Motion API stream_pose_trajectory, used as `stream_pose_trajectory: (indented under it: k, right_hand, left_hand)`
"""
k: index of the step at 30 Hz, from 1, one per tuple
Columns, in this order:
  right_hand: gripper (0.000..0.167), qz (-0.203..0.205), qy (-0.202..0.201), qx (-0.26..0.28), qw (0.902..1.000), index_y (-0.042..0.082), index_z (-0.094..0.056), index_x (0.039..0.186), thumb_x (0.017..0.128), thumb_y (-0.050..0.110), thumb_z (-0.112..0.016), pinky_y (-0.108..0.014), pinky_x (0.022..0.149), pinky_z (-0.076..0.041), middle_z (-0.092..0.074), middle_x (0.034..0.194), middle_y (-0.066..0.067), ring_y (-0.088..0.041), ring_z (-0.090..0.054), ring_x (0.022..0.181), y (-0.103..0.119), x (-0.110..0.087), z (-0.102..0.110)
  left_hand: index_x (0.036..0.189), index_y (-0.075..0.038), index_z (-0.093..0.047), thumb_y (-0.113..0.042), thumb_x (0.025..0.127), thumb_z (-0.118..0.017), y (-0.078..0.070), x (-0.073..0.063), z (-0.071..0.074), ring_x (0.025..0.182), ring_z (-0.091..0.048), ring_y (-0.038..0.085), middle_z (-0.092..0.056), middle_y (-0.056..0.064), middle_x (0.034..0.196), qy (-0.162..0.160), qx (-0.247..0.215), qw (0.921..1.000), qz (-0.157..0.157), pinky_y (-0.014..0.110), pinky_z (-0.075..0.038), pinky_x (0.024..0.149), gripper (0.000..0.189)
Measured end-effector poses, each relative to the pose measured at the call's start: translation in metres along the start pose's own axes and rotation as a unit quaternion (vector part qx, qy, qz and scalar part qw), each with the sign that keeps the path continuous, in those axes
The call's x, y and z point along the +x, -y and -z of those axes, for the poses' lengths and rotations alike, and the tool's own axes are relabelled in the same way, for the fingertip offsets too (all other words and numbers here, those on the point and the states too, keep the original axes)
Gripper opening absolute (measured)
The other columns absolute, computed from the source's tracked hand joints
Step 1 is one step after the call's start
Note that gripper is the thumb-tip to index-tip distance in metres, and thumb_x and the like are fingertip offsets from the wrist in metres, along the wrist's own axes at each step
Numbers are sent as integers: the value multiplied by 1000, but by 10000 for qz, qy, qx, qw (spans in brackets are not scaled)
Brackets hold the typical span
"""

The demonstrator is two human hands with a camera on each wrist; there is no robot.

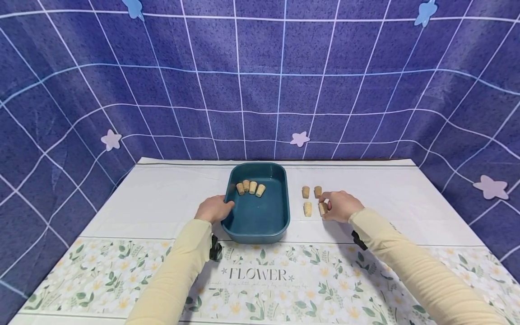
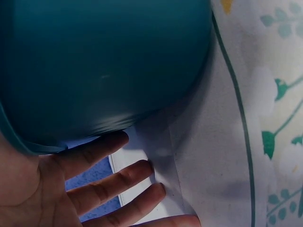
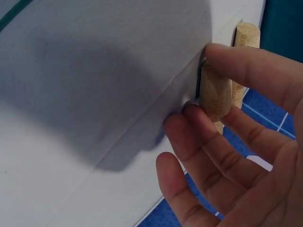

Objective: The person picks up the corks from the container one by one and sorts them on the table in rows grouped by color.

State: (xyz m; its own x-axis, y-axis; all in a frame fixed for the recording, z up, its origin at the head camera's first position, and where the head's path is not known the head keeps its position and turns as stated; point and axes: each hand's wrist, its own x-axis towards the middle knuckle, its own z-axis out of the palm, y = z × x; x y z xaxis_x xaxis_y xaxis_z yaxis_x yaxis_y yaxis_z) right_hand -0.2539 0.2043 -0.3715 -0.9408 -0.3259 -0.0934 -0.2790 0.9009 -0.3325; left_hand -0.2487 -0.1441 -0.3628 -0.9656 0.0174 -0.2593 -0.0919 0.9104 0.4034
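Observation:
My left hand (image 1: 214, 209) grips the left side of a teal plastic basin (image 1: 260, 221), with the thumb over the rim and the fingers along the outer wall (image 2: 109, 80). Several tapered cork stoppers (image 1: 253, 187) lie in a row on the basin's floor, toward its far left. To the right of the basin, my right hand (image 1: 341, 205) pinches a cork stopper (image 3: 215, 94) between thumb and fingers, at table height. Near it are a pale cork (image 1: 307, 209) and two browner ones, a left cork (image 1: 305, 192) and a right cork (image 1: 318, 192).
A white table cover (image 1: 162, 198) with a flowered front band (image 1: 122, 271) lies under everything. Blue gridded cloth (image 1: 260, 90) with star shapes rises behind the table and at both sides.

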Motion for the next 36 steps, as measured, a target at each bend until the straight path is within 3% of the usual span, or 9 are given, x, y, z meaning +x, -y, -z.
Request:
stream_pose_trajectory:
  k: [10, 26, 36]
  right_hand:
    - [45, 97, -11, 39, 9999, 0, -68, 120, 79, 11, -83, -34, 68, -47, -61, 76, 1, -16, -55, 69, -4, 1, 1]
    - [54, 102, -26, 95, 9999, 1, -66, 128, 78, 12, -84, -37, 72, -49, -63, 79, 2, -16, -57, 73, -2, 2, -2]
    - [58, 11, 224, 191, 9996, -1, -62, 133, 81, 15, -83, -38, 74, -51, -67, 83, 0, -15, -60, 75, 0, -4, 5]
  left_hand:
    - [145, 5, -51, -26, 108, -40, -1, -3, 0, 127, -56, 44, -57, 28, 140, -58, -4, 9999, -123, 55, -44, 106, 50]
    - [147, 5, -49, -26, 109, -40, 1, 0, -1, 128, -54, 45, -55, 28, 142, -20, 38, 9999, -108, 56, -44, 107, 50]
    - [148, 4, -49, -26, 109, -41, 0, 0, -2, 128, -55, 44, -55, 28, 141, -42, 52, 9999, -81, 55, -44, 107, 50]
